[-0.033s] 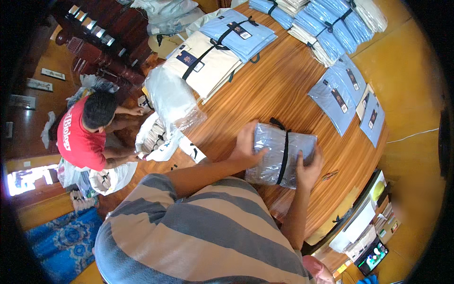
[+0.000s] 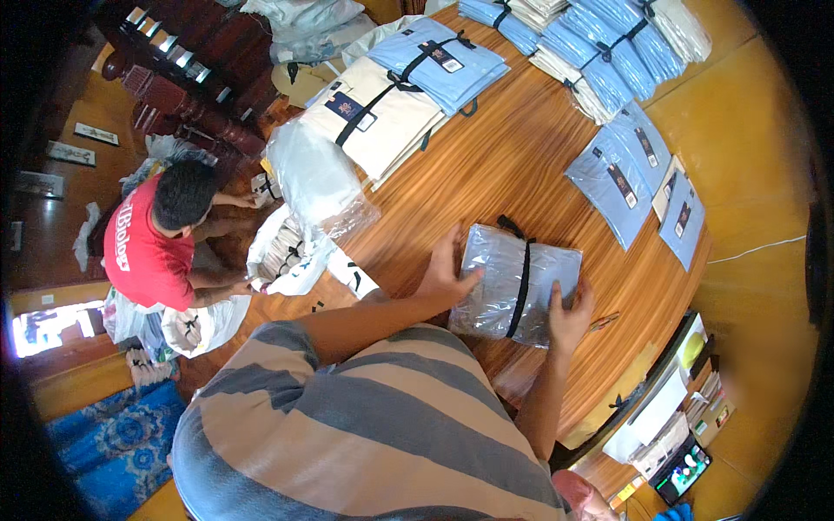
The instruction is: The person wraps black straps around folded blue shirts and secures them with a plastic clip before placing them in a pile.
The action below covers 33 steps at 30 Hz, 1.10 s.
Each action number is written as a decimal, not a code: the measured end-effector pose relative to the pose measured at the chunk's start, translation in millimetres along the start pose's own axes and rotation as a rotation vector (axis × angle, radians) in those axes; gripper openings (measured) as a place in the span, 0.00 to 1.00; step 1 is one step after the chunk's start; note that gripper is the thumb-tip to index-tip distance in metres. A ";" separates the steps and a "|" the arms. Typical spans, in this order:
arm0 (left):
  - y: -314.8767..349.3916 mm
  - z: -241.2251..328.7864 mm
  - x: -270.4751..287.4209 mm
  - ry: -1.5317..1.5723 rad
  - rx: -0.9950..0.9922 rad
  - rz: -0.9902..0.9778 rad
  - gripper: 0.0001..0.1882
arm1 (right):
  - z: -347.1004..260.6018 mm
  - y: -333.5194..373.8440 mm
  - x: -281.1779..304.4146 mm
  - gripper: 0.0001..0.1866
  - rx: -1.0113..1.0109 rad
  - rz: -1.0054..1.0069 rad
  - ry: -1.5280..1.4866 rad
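A bundle of folded pale blue cloth in clear plastic [image 2: 495, 282], tied round its middle with a black strap [image 2: 524, 291], lies on the wooden table close to me. My left hand [image 2: 445, 280] grips its left edge, thumb over the top and fingers along the side. At the right edge, my right hand [image 2: 571, 314] holds it the same way, thumb on the plastic. The underside of the bundle is hidden.
Strapped cream [image 2: 373, 113] and blue cloth stacks [image 2: 443, 69] lie at the far left, beside a plastic bag [image 2: 313, 178]. More wrapped bundles [image 2: 608, 48] sit at the back. Tagged blue pieces [image 2: 612, 187] lie right. A person in red [image 2: 152, 247] bends over a white sack [image 2: 295, 273].
My left hand has shifted slightly left, its thumb drawn back toward the bundle's edge. My right hand and the bundle stay nearly in place.
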<state>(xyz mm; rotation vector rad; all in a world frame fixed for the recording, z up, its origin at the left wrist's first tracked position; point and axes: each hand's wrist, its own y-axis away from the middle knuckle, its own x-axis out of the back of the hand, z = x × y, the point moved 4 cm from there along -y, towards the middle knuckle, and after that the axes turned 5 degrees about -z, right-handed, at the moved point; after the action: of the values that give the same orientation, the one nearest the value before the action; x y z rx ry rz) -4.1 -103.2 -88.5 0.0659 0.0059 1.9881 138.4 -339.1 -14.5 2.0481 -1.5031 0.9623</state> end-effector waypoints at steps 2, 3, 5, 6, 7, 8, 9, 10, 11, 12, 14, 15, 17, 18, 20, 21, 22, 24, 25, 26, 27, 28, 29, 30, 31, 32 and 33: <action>11.7 8.3 9.2 0.327 0.327 0.000 0.49 | 60.7 14.0 -4.3 0.30 -0.411 -0.181 -0.362; 6.2 10.9 13.1 0.332 0.494 -0.084 0.49 | 79.4 23.0 -2.8 0.28 -0.422 -0.192 -0.439; -5.8 -18.1 12.4 0.355 0.619 -0.304 0.43 | 98.4 27.9 -3.7 0.26 -0.422 -0.235 -0.595; -12.2 -17.0 17.6 0.183 0.622 -0.363 0.41 | 87.7 28.0 -2.1 0.23 -0.461 -0.267 -0.512; -21.3 -15.7 23.6 0.010 0.621 -0.420 0.40 | 77.2 27.4 0.3 0.20 -0.499 -0.296 -0.429; -27.1 -10.4 27.6 -0.165 0.615 -0.478 0.39 | 64.7 29.0 2.3 0.18 -0.538 -0.322 -0.346; -30.6 -3.1 30.3 -0.196 0.583 -0.442 0.37 | 58.2 32.5 2.9 0.17 -0.529 -0.332 -0.316; -29.8 6.3 32.1 -0.178 0.498 -0.430 0.36 | 52.9 37.3 4.2 0.16 -0.520 -0.341 -0.286; -30.7 51.3 36.6 -0.163 0.411 -0.427 0.35 | 49.6 42.9 5.9 0.15 -0.517 -0.342 -0.260; -30.2 57.1 39.9 -0.135 0.324 -0.373 0.34 | 42.8 48.5 10.5 0.15 -0.428 -0.213 -0.255; -33.5 38.7 41.4 -0.077 0.136 -0.236 0.31 | 22.1 70.4 19.5 0.16 -0.256 0.044 -0.239; -31.7 22.5 41.9 -0.043 0.050 -0.146 0.30 | -44.3 74.1 32.6 0.13 -0.052 0.215 -0.271; -34.7 49.8 53.0 0.368 0.107 -0.206 0.34 | -67.7 94.9 41.2 0.14 0.139 0.328 -0.110; -36.8 60.8 62.2 0.575 0.148 -0.235 0.36 | -79.0 109.4 45.2 0.15 0.227 0.379 -0.021; -47.2 54.2 93.5 0.868 0.320 -0.388 0.37 | -99.5 121.3 37.5 0.21 0.320 0.276 0.048; -47.4 49.6 101.7 1.011 0.411 -0.467 0.38 | -90.8 124.3 25.5 0.22 0.297 0.194 0.151; -42.9 39.8 105.2 0.756 0.472 -0.432 0.38 | -78.4 126.3 11.3 0.22 0.273 0.102 0.254; -49.5 25.3 110.6 0.226 0.527 -0.372 0.39 | -55.6 125.5 -18.4 0.20 0.169 0.019 0.231; -55.6 9.8 113.3 0.105 0.434 -0.404 0.40 | -28.0 125.6 -32.4 0.20 -0.046 -0.024 0.058; -61.4 -17.9 115.5 -0.015 0.339 -0.428 0.41 | 0.7 128.7 -47.5 0.20 -0.256 -0.067 -0.118; -63.5 -18.7 116.2 -0.144 0.298 -0.464 0.41 | 12.9 129.2 -59.1 0.21 -0.469 -0.109 -0.300; -65.7 -19.4 115.8 -0.268 0.253 -0.493 0.41 | 23.5 126.7 -64.6 0.22 -0.608 -0.071 -0.477; -70.5 8.4 109.9 -0.399 0.257 -0.545 0.41 | 25.4 120.9 -70.6 0.23 -0.750 -0.021 -0.658; -72.1 26.9 105.0 -0.530 0.257 -0.583 0.41 | 24.6 114.0 -76.5 0.24 -0.880 0.024 -0.839; -72.8 29.7 99.8 -0.545 0.255 -0.575 0.39 | 41.1 103.2 -78.9 0.27 -0.798 -0.110 -0.641; -76.4 30.9 99.2 -0.566 0.261 -0.550 0.38 | 29.4 89.2 -82.5 0.27 -0.697 -0.089 -0.576; -79.3 32.1 103.5 -0.587 0.268 -0.522 0.36 | 16.8 76.6 -85.7 0.28 -0.594 -0.069 -0.512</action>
<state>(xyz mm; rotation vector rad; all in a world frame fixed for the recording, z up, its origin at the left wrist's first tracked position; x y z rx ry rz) 28.0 22.8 -54.7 0.7425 -0.0822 1.3777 55.9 -319.8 -93.9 1.9369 -1.6786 -0.0731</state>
